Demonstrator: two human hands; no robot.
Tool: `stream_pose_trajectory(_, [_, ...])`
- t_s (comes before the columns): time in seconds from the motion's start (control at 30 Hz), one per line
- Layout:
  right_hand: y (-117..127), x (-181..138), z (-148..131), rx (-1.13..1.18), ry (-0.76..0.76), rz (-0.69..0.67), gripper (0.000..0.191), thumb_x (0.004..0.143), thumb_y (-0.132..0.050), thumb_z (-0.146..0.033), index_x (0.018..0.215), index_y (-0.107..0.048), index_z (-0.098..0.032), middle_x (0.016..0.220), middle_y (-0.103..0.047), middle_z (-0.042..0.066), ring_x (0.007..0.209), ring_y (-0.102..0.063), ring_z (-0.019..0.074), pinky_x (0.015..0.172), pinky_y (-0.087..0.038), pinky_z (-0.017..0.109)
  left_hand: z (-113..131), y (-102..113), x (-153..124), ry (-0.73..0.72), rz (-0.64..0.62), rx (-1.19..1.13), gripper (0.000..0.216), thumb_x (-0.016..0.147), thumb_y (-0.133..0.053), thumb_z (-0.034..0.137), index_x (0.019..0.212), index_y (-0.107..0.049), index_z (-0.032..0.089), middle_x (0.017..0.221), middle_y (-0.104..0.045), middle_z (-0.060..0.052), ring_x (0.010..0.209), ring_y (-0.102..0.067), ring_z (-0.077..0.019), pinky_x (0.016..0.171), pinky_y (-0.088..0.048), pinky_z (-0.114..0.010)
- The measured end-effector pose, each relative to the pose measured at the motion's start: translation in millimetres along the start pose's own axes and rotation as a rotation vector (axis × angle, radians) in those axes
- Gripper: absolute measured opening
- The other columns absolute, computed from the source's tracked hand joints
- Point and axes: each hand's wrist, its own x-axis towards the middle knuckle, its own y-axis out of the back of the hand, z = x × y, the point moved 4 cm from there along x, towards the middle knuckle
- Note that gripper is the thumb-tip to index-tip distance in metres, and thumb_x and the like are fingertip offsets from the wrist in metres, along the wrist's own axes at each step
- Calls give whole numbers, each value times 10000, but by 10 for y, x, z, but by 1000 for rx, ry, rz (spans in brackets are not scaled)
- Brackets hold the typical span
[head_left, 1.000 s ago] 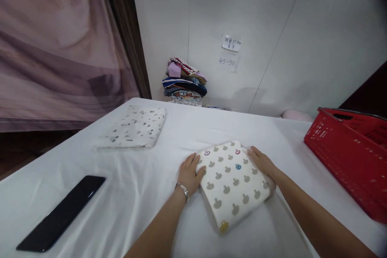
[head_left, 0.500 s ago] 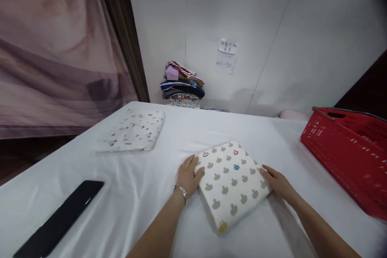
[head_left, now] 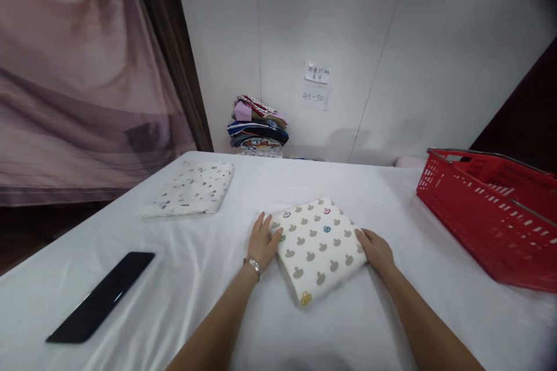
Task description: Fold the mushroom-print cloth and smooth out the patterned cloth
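A folded white cloth (head_left: 319,243) printed with grey mushroom shapes and a few coloured ones lies on the white-covered table. My left hand (head_left: 262,243), with a silver bracelet at the wrist, holds its left corner; the thumb rests on top and the fingers run along the edge. At the right corner, my right hand (head_left: 378,251) grips the cloth, thumb side uppermost, with the other fingers mostly hidden. Further left lies a second folded white cloth (head_left: 195,188) with small grey marks.
A black flat slab (head_left: 102,298) lies at the front left of the table (head_left: 174,278). On the right stands a red plastic basket (head_left: 483,226). Folded fabrics (head_left: 259,127) are stacked by the back wall, below paper signs (head_left: 316,84). A pink curtain (head_left: 87,69) hangs at left.
The whole view has shifted slightly, bringing more of the basket and the black slab into sight. Both hands stay at the same corners of the mushroom cloth.
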Motion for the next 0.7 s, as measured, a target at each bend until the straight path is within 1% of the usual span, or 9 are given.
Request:
stream_pose_trajectory(0.13, [-15,-9,72,149,0,60,485,799,-373,-581,1016,-654,-251,1046,-658,20,992,-572,231,855,-415,334,202,113,-151,-17,-23,-23,498,827,-480,432,1257,-465,181,1420,-327,-108,1306,-304,-256,1059,-314,-449])
stream_pose_trajectory(0.23, [-2,-5,146,315,5,56,448,776,-447,-563,980,-668,-230,1034,-664,23,986,-574,232,857,-421,328,333,167,-412,-42,-25,-80,463,826,-482,428,1234,-467,211,1374,-391,-89,1282,-341,-241,1034,-348,-436])
stream_pose_trajectory(0.33, [28,2,208,490,35,-17,448,747,-512,-537,987,-668,-193,1032,-665,43,986,-570,233,849,-429,316,401,154,-758,-16,-31,-142,403,817,-485,420,1166,-480,218,1225,-508,-81,1153,-479,-222,927,-447,-396])
stream_pose_trajectory(0.4, [43,5,236,570,40,-89,453,733,-538,-523,998,-661,-176,1008,-670,51,944,-578,228,798,-445,303,422,111,-969,54,-77,-148,369,805,-488,428,1105,-491,212,1098,-565,-70,1026,-555,-209,833,-492,-367])
stream_pose_trajectory(0.47, [49,7,250,601,41,-152,442,730,-549,-511,989,-656,-170,959,-676,50,877,-584,213,729,-449,285,449,77,-1119,128,-118,-111,362,782,-508,445,1054,-499,206,1005,-591,-60,947,-585,-212,790,-498,-367])
stream_pose_trajectory(0.57, [59,10,244,577,67,-176,414,734,-548,-504,952,-652,-169,898,-672,43,810,-576,192,681,-432,266,519,69,-1203,191,-123,-52,391,732,-558,466,1011,-508,197,962,-607,-60,933,-589,-233,795,-481,-384])
stream_pose_trajectory(0.7, [75,4,233,538,85,-154,392,727,-551,-517,891,-650,-175,852,-658,30,768,-559,173,668,-416,254,594,66,-1188,240,-91,-75,438,685,-602,460,1020,-508,195,959,-619,-61,939,-589,-248,819,-461,-395])
